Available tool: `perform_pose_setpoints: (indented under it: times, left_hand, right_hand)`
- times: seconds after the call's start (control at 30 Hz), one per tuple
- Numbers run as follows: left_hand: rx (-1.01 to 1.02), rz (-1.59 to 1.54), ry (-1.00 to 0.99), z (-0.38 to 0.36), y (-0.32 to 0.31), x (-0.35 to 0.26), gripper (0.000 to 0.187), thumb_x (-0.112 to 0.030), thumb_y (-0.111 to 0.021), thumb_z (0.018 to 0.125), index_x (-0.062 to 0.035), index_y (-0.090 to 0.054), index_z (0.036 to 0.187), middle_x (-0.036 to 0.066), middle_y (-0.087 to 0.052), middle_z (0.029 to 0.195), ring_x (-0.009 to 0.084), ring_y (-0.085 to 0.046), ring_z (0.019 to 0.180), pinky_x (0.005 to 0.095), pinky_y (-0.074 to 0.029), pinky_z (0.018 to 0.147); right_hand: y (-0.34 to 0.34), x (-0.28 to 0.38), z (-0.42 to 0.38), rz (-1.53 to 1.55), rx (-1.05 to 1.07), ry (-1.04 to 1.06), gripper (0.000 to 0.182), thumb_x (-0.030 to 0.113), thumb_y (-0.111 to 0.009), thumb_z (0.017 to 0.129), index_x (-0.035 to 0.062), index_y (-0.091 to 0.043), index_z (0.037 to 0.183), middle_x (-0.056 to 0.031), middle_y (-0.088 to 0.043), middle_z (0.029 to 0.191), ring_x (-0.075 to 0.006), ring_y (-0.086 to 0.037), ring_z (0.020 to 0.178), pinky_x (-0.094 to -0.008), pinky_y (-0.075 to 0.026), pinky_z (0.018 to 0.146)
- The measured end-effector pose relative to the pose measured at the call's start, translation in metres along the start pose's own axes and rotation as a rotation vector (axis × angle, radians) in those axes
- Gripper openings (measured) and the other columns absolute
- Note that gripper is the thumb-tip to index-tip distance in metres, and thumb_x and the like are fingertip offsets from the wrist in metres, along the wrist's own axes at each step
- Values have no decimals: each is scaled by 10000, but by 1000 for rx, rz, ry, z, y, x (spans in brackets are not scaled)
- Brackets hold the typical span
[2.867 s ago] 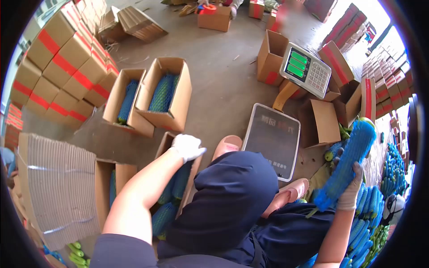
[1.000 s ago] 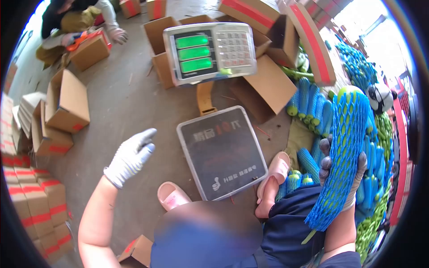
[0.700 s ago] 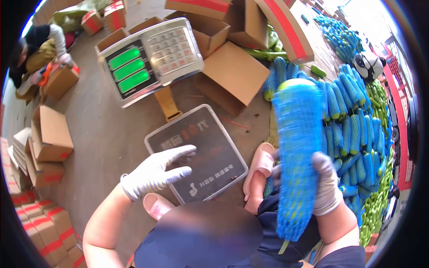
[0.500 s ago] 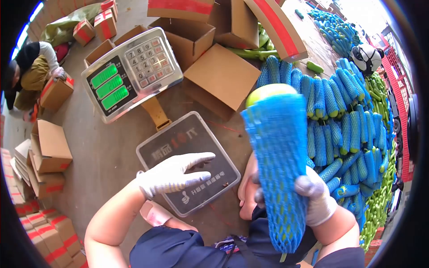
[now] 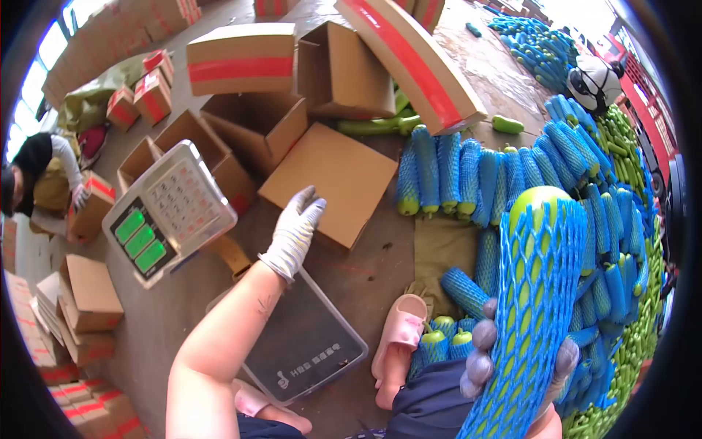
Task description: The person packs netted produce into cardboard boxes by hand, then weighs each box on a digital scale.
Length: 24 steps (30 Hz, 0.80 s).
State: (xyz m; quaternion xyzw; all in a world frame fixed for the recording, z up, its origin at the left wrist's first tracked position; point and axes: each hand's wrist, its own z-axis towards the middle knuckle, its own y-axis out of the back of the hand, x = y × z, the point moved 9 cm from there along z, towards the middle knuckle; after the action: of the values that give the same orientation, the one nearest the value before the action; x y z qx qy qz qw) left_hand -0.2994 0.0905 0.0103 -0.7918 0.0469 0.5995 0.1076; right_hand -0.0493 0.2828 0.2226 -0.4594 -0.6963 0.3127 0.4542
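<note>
Long green gourd (image 5: 540, 271), blue mesh sleeve (image 5: 528, 329) around it, rounded end bare (smooth, paler at tip). Slightly tilted in right hand (image 5: 559, 377), lower end beyond view.

- Single view, worn on the person's head, facing forward and steeply down past the knees to the floor (image 5: 373, 274).
- Wide, rounded lens coverage; dark curved borders close the sides.
- Close range: netted gourd (image 5: 537, 278) large at lower right, left hand (image 5: 292, 233) near center, both forearms entering from below.
- Middle range: scale platform (image 5: 307, 344), seen from above.
- Far range: stacked cartons (image 5: 110, 44), upper left, seen obliquely.
</note>
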Motion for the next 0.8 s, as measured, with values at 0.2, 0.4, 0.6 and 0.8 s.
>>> perform_pose_setpoints:
  times: [0.2, 0.4, 0.6, 0.8]
  left_hand:
    - [430, 114, 33, -30, -88, -50, 628, -285, -616, 982, 8, -379, 1484, 152, -511, 1426, 218, -529, 1267, 343, -406, 1066]
    - [369, 62, 234, -69, -87, 13, 605, -270, -601, 985, 27, -389, 1468, 185, -530, 1399, 261, -550, 1263, 386, -425, 1074]
    - [61, -165, 449, -112, -41, 94, 609, -272, -646, 954, 37, -427, 1431, 219, -574, 1332, 339, -588, 1212, 445, -471, 1039]
    - [-98, -281, 437, -122, -37, 109, 566, -288, -662, 945, 6, -479, 1393, 222, -604, 1285, 345, -618, 1162, 455, -485, 1018]
  right_hand:
    - [49, 88, 99, -650, -46, 248, 819, 433, -795, 681, 19, -478, 1314, -117, -599, 1153, -236, -648, 974, -381, -552, 842]
    - [260, 96, 219, -1680, -268, -64, 733, 321, -801, 669, -5, -507, 1257, -167, -655, 1079, -295, -651, 981, -375, -508, 881]
    - [308, 88, 253, -2242, -137, -302, 693, 410, -770, 737, -21, -551, 1234, -235, -681, 1043, -390, -647, 1004, -413, -510, 901]
    - [201, 275, 359, -1201, -304, 798, 463, 241, -533, 1000, -58, -494, 1351, -199, -635, 1254, -298, -599, 1155, -361, -442, 1009]
